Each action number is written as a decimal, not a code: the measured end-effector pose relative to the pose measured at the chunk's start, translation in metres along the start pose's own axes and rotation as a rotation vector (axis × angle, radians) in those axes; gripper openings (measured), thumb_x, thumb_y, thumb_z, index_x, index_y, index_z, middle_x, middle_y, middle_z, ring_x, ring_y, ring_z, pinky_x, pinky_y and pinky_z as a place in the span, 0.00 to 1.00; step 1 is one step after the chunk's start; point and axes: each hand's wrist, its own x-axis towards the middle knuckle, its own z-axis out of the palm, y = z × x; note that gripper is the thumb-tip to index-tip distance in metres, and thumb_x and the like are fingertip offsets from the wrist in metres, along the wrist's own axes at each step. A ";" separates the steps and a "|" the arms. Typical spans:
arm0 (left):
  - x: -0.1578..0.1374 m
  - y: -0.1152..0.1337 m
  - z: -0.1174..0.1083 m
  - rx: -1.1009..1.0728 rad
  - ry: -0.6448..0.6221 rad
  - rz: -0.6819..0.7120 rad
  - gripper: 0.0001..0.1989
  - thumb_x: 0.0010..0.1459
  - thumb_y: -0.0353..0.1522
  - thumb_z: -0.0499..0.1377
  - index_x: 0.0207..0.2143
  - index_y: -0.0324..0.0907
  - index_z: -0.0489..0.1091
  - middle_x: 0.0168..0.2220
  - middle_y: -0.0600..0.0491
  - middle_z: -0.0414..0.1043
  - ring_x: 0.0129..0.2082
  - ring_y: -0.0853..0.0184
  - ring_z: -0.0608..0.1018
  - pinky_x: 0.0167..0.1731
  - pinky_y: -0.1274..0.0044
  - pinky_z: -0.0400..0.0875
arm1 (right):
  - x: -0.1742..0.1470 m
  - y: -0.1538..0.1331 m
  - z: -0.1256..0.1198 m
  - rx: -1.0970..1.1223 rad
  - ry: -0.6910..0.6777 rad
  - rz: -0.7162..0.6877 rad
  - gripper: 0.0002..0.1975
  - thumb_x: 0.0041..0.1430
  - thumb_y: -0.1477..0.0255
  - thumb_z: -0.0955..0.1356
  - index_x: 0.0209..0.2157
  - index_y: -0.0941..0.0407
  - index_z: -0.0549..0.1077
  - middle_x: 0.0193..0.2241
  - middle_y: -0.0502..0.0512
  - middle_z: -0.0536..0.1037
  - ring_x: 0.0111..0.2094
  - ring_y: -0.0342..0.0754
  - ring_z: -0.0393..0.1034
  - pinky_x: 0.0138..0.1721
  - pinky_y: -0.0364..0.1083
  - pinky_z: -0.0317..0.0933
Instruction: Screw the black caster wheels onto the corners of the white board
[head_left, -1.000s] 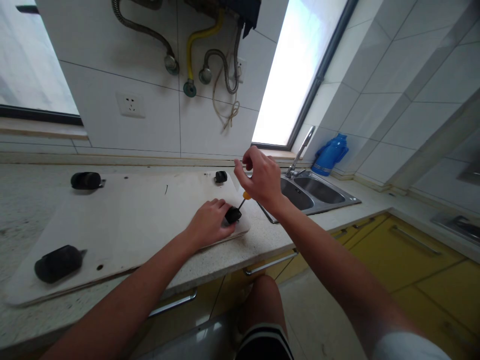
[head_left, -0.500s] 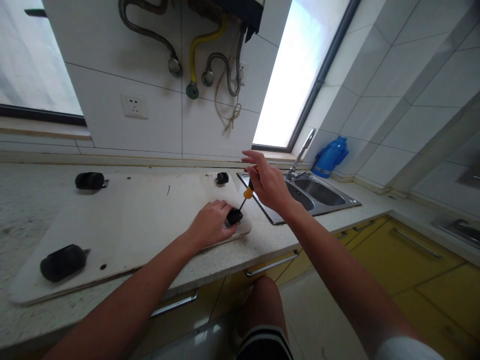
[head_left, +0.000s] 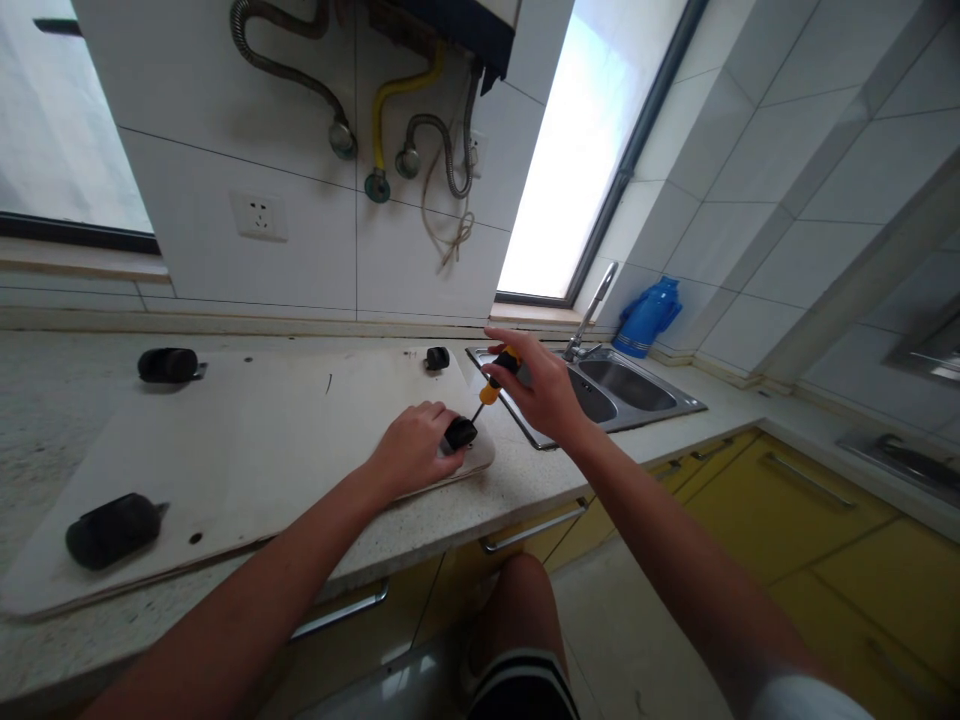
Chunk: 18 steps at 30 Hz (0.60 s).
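A white board [head_left: 285,440] with rounded corners lies on the countertop, a black caster [head_left: 460,433] at its near right corner. My left hand [head_left: 412,447] is closed around that caster, thumb in front and fingers behind. In my right hand [head_left: 536,380] is a yellow-and-black screwdriver [head_left: 490,392], tilted, its shaft reaching down to the caster; the tip's exact contact is hidden. More black casters sit at the board's other corners: one at far right [head_left: 436,358], one at far left [head_left: 168,365] and one at near left [head_left: 116,531].
Right of the board is a steel double sink [head_left: 634,384] with a faucet [head_left: 592,310]. A blue thermos [head_left: 646,316] stands behind it. Hoses and a yellow pipe [head_left: 377,110] hang on the tiled wall. Yellow cabinets [head_left: 817,500] with metal handles run below the counter edge.
The fingers of my right hand have shifted on the screwdriver handle, showing more of it. My left hand stays on the caster. The whole view has shifted slightly.
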 end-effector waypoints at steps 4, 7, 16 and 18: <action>0.000 -0.001 0.001 -0.001 0.005 0.012 0.13 0.65 0.36 0.66 0.50 0.41 0.78 0.48 0.44 0.81 0.48 0.50 0.81 0.50 0.60 0.74 | -0.003 0.005 -0.001 0.077 -0.053 0.024 0.26 0.80 0.69 0.63 0.74 0.46 0.66 0.72 0.61 0.72 0.66 0.53 0.77 0.67 0.58 0.74; 0.000 -0.002 0.002 0.011 0.002 0.017 0.14 0.65 0.37 0.66 0.50 0.40 0.78 0.48 0.44 0.81 0.48 0.50 0.81 0.50 0.60 0.74 | -0.004 0.010 -0.002 0.082 0.024 0.070 0.27 0.76 0.65 0.70 0.72 0.45 0.69 0.63 0.59 0.81 0.57 0.52 0.82 0.60 0.55 0.78; 0.000 -0.002 0.003 0.020 -0.001 0.015 0.13 0.66 0.37 0.66 0.49 0.40 0.78 0.47 0.45 0.81 0.46 0.50 0.81 0.49 0.60 0.74 | -0.005 0.012 -0.003 0.020 0.010 0.038 0.26 0.79 0.68 0.66 0.74 0.42 0.70 0.58 0.55 0.82 0.56 0.50 0.79 0.58 0.53 0.74; 0.000 -0.002 0.003 0.020 0.000 0.016 0.13 0.66 0.37 0.65 0.50 0.40 0.78 0.47 0.45 0.80 0.46 0.50 0.81 0.49 0.60 0.74 | -0.007 0.012 -0.001 -0.050 0.098 0.050 0.23 0.75 0.64 0.72 0.68 0.44 0.77 0.50 0.55 0.82 0.49 0.51 0.78 0.53 0.53 0.75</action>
